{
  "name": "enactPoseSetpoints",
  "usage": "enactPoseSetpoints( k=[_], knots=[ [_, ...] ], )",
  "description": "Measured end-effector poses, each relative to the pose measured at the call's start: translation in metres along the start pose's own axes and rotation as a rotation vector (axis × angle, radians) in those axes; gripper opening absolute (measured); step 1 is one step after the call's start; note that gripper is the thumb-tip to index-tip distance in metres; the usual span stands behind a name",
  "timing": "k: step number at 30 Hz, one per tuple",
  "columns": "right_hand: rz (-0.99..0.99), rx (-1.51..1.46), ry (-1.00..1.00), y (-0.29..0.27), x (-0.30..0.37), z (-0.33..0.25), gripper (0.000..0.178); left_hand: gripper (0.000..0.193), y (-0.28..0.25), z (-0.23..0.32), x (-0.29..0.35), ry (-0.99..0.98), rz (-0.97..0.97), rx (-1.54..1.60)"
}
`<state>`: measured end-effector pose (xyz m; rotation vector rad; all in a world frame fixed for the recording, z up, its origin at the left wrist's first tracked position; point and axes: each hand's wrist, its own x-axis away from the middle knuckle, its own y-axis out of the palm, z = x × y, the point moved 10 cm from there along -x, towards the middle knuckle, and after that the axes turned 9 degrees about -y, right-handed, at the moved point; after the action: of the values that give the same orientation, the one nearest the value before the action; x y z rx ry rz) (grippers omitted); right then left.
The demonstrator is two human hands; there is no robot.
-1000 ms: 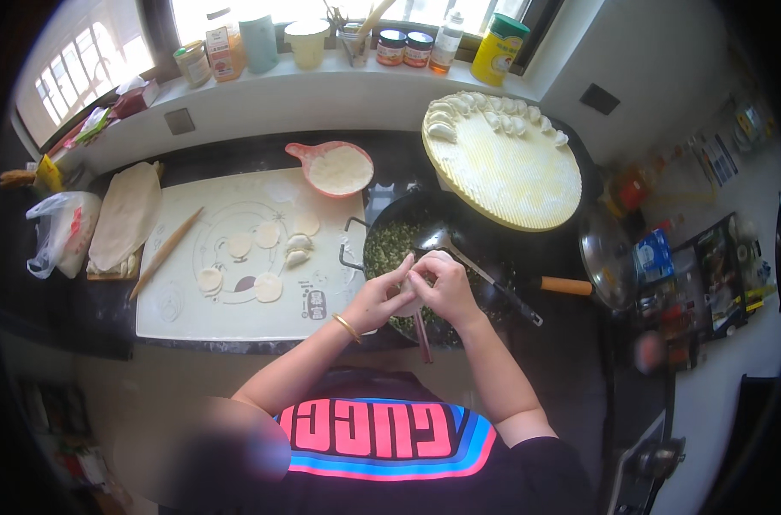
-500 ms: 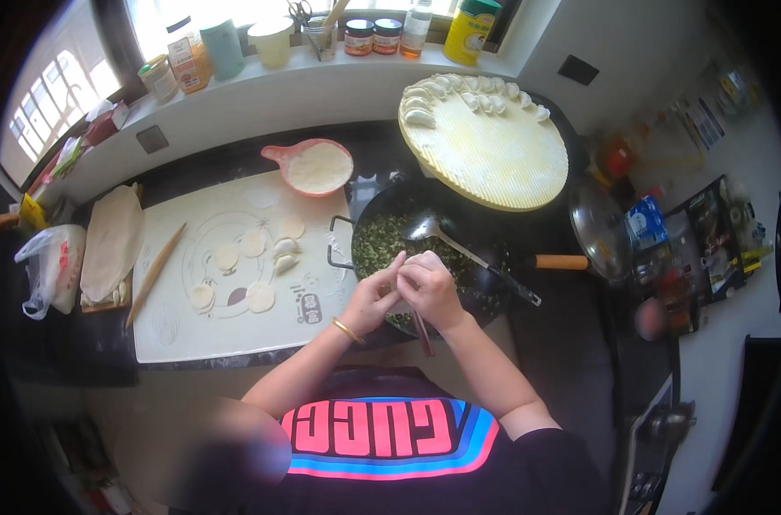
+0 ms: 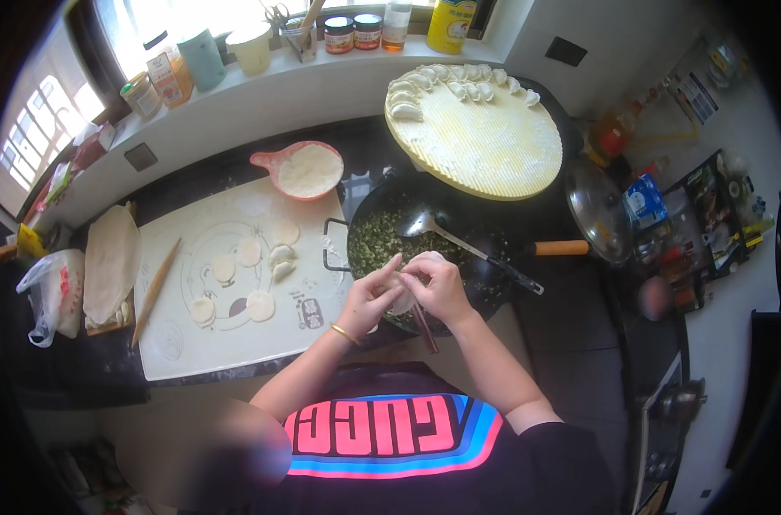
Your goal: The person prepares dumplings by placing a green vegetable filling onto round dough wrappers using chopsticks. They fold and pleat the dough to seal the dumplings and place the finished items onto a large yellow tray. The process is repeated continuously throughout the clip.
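Note:
Above the near side of a black wok (image 3: 365,193) full of chopped green filling (image 3: 378,236), both of my hands pinch a pale dumpling (image 3: 402,302). Fingers of my left hand (image 3: 372,290), a gold bangle at its wrist, are closed on one side of it. My right hand (image 3: 438,287) grips the other side, hiding part of the dough. Below them, brown chopsticks (image 3: 426,330) lean over the wok's near rim. A metal ladle (image 3: 459,243) rests across the filling. Two folded dumplings (image 3: 282,262) and several round wrappers (image 3: 260,305) lie on a white mat (image 3: 180,348).
A round yellow tray (image 3: 485,150) with several dumplings stands behind the wok. Left of it is a pink bowl of flour (image 3: 309,170). A rolling pin (image 3: 156,292) and a dough sheet (image 3: 112,266) lie leftward. The wok's wooden handle (image 3: 560,248) points right, towards a lid (image 3: 598,210).
My fingers have parted slightly, so more of the dumpling shows between them. The whole view has shifted a little; the ladle, wrappers and tray keep their places.

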<state>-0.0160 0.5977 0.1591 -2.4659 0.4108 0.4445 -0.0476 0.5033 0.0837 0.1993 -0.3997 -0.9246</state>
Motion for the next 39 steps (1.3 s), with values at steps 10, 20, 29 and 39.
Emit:
enactPoseSetpoints(
  k=[10,20,29,39],
  knots=[
    [0.098,0.018,-0.068,0.001,-0.002,-0.005,0.006,0.051,-0.009,0.002,-0.001,0.147,0.05,-0.136],
    [0.134,-0.022,-0.069,-0.003,-0.001,-0.006,0.005,0.047,-0.011,0.007,0.0,0.103,0.051,-0.154],
    [0.113,-0.017,-0.091,-0.006,0.005,-0.001,0.007,0.047,0.011,0.014,-0.001,0.129,0.007,-0.281],
    [0.157,0.012,-0.142,-0.028,0.014,-0.001,0.006,0.046,0.031,0.02,-0.001,0.156,0.067,-0.344]
  ],
)
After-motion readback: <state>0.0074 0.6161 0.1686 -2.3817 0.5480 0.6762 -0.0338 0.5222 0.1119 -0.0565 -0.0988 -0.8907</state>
